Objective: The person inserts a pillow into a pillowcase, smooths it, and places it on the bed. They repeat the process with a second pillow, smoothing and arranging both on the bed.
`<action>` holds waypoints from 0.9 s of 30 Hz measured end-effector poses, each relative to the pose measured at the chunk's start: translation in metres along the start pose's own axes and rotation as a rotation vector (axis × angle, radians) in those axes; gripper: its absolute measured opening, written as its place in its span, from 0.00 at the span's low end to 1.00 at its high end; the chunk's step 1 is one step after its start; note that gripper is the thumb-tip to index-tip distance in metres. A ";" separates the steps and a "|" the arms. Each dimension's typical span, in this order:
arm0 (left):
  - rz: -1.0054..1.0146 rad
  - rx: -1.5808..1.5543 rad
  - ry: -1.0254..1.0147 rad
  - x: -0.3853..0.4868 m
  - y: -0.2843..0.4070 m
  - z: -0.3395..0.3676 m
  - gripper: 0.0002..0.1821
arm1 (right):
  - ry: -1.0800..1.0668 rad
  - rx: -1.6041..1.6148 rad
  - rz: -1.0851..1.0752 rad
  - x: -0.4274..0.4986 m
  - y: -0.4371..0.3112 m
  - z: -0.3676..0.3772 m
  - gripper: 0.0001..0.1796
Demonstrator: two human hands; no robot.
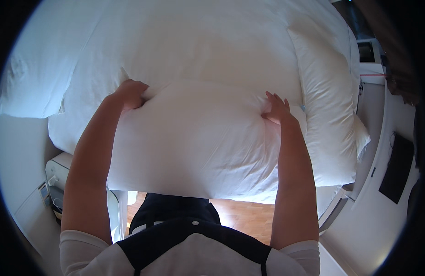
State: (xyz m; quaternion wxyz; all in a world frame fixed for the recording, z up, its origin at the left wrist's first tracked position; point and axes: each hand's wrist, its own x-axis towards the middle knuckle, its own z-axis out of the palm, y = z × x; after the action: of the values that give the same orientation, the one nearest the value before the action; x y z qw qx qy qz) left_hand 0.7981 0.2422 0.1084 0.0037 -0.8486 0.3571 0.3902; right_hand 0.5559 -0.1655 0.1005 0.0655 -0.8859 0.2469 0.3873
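Note:
A plump white pillow (184,138) lies before me at the near edge of the bed, its lower side overhanging toward my waist. My left hand (131,94) grips its upper left corner, the fingertips sunk in the cloth and partly hidden. At the upper right corner, my right hand (277,108) presses its thumb into the pillow with the other fingers spread over the edge. Creases run down the cloth from that hand. Beneath and beyond spreads white bedding (205,41).
Along the right lies another long, wrinkled white pillow (328,114). A white bedside unit (60,165) stands at the left against the wall. Wood flooring (247,215) shows below the pillow. A dark rectangular panel (397,167) is on the right, near a pale wall.

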 end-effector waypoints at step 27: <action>0.069 0.093 1.168 -0.320 0.042 -0.016 0.11 | 0.707 0.140 -0.601 -0.270 0.008 -0.077 0.05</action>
State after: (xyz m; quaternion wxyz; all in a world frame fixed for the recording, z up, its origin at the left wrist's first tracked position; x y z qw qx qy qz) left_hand 0.6419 0.3995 0.3437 -0.1689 -0.9099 0.3442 -0.1582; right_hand 0.4463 -0.0918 0.3478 0.1464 -0.9891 0.0120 0.0079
